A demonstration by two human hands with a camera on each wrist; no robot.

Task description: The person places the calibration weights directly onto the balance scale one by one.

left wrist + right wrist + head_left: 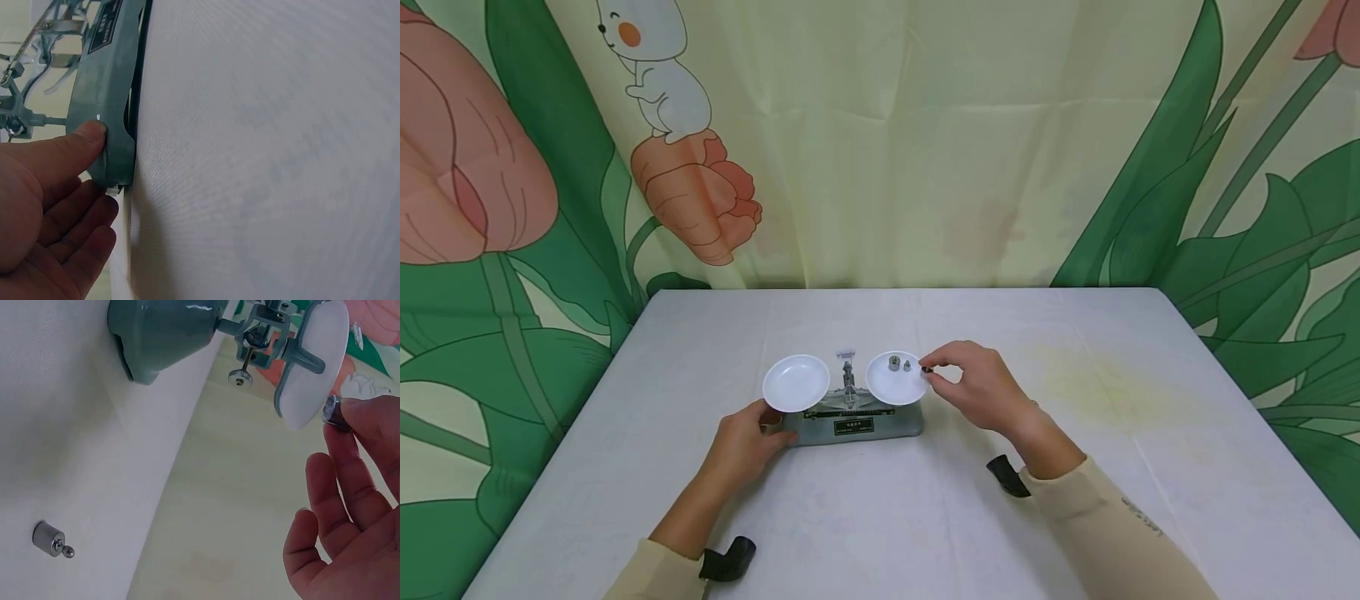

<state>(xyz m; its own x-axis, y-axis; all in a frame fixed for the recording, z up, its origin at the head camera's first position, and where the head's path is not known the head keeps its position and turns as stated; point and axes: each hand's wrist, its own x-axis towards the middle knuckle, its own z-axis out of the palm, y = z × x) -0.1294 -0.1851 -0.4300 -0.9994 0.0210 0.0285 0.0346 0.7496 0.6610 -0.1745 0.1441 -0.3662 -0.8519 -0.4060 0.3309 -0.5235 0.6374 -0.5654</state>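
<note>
A balance scale with a grey-green base stands on the table. Its left pan is bare, while two metal weights stand on the right pan. My left hand grips the left end of the base; in the left wrist view the thumb lies on the front face, with fingers curled at the end. Between thumb and forefinger my right hand pinches a small metal weight, just off the right pan's edge. Its other fingers are loosely bent.
Another knobbed metal weight stands on the tabletop in the right wrist view; in the head view it is hidden. A white cloth covers the table. Behind it hangs a printed curtain. Black wrist mounts stick out beside both sleeves.
</note>
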